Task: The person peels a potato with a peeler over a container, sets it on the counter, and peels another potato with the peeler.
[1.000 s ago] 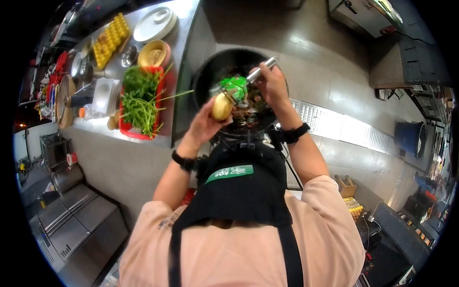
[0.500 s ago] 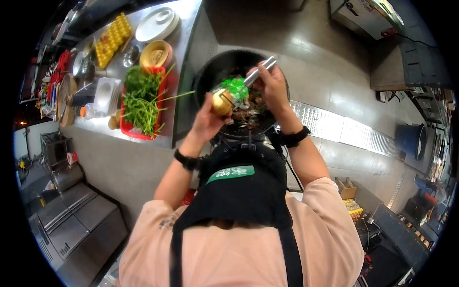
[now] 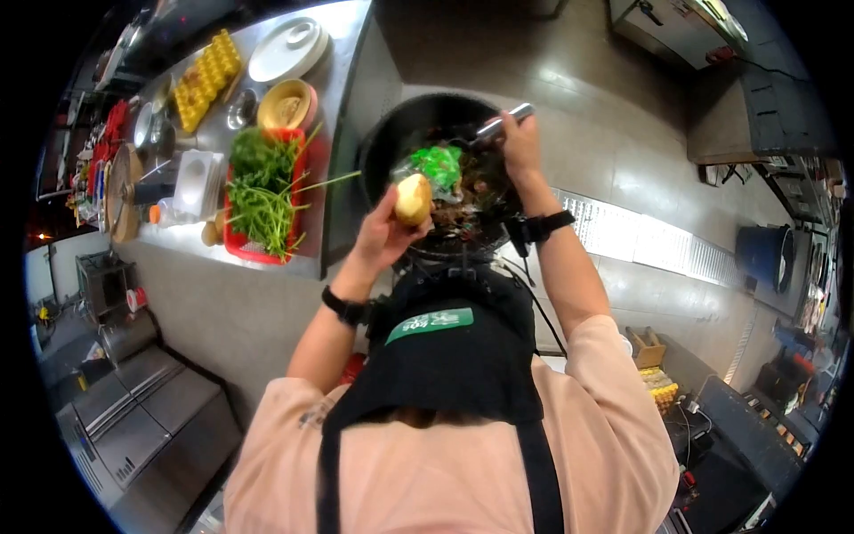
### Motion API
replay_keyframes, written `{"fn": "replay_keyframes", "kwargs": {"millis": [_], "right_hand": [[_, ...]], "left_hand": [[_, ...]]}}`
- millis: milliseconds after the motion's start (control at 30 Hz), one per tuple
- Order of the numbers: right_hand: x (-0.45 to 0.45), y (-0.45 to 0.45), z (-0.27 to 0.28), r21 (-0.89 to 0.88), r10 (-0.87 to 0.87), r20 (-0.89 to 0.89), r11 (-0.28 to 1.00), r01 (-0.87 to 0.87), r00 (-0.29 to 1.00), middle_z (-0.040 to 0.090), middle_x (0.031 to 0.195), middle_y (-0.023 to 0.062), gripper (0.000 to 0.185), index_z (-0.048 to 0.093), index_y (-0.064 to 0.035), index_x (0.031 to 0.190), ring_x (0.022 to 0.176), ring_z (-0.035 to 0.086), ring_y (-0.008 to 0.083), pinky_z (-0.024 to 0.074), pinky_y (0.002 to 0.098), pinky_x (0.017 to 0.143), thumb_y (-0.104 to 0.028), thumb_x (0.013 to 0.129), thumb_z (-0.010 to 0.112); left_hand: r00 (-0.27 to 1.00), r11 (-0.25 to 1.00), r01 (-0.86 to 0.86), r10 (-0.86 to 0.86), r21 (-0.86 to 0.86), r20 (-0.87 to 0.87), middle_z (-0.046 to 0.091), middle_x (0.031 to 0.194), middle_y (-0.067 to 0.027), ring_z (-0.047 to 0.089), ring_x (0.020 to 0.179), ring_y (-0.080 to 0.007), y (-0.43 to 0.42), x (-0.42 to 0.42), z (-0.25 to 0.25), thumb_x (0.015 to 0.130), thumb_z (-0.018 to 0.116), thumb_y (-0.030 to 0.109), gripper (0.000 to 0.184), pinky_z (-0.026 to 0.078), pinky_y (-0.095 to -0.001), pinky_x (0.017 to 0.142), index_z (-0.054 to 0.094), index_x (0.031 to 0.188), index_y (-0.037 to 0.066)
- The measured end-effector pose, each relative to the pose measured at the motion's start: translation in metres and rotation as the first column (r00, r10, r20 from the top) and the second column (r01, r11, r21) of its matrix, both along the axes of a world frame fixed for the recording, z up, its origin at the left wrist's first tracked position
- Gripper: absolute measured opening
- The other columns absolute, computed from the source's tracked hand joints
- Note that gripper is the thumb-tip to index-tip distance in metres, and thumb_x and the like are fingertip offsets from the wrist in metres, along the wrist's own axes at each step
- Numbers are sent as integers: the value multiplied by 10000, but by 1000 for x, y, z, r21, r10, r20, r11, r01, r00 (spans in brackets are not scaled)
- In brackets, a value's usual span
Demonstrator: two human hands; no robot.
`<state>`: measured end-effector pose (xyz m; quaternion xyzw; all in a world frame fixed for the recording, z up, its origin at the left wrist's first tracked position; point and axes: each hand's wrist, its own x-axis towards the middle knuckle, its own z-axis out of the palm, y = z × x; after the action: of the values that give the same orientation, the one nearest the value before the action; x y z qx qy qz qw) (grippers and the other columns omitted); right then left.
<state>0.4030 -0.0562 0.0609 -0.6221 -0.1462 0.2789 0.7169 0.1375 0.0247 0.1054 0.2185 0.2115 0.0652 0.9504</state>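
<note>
My left hand (image 3: 382,235) is closed around a partly peeled potato (image 3: 413,198), which shows a pale bare patch and darker skin. My right hand (image 3: 523,153) grips the metal handle of a peeler (image 3: 503,125), up and to the right of the potato and apart from it. The peeler's head is hard to make out against the dark background. Both hands are over a large black bin (image 3: 411,114). Inside the bin lie a bright green wrapper (image 3: 436,165), clear plastic and dark scraps.
On the left, a steel table (image 3: 351,71) bears a red basket (image 3: 304,169) of leafy greens (image 3: 263,191), white plates (image 3: 286,49), a yellow egg tray (image 3: 206,80) and bowls (image 3: 286,102). A floor drain grate (image 3: 649,238) runs to the right.
The peeler has come off the potato and moved right and up with my right hand. My left hand still holds the potato, which now shows more of its pale surface.
</note>
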Motion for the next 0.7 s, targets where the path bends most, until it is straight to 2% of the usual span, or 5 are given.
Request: {"fn": "replay_keyframes", "kwargs": {"millis": [233, 333, 533, 600, 700], "right_hand": [[-41, -6, 60, 227, 158, -314, 970, -88, 936, 663, 821, 78, 131, 498, -60, 992, 633, 575, 92, 429, 210, 555, -186, 983, 532], [-52, -11, 68, 206, 301, -231, 945, -256, 925, 661, 812, 67, 143, 508, -62, 991, 631, 580, 103, 433, 218, 543, -198, 973, 550], [-9, -11, 14, 26, 51, -106, 998, -49, 993, 677, 780, 75, 122, 516, -55, 939, 580, 567, 97, 432, 222, 520, -171, 966, 537], [-7, -19, 19, 173, 55, -175, 985, -24, 983, 679, 792, 77, 123, 508, -55, 955, 590, 571, 82, 411, 209, 505, -174, 979, 518], [-32, -19, 51, 213, 154, -262, 972, -98, 953, 656, 875, 93, 129, 503, -55, 1020, 769, 648, 152, 547, 282, 667, -178, 985, 510]], "left_hand": [[991, 999, -40, 35, -37, -130, 612, 1080, -102, 573, 896, -215, -1, 3, -3, 980, 463, 473, 498, 487, -314, 754, 519, 1256, 61], [969, 994, -99, 87, -41, -231, 612, 1083, -109, 574, 891, -217, -4, 5, 0, 979, 465, 474, 502, 488, -315, 757, 517, 1260, 61], [1000, 998, 19, -20, -61, -10, 620, 1090, -136, 592, 904, -223, -5, -3, 5, 985, 471, 438, 484, 499, -321, 753, 513, 1280, 56], [1000, 998, 2, -3, -63, -15, 620, 1087, -143, 592, 902, -224, -4, -4, 9, 986, 470, 436, 487, 498, -322, 752, 509, 1286, 54], [998, 999, -10, 8, -31, -70, 620, 1102, -129, 596, 914, -217, -1, -2, 3, 985, 476, 428, 488, 502, -323, 758, 501, 1285, 44]]}}
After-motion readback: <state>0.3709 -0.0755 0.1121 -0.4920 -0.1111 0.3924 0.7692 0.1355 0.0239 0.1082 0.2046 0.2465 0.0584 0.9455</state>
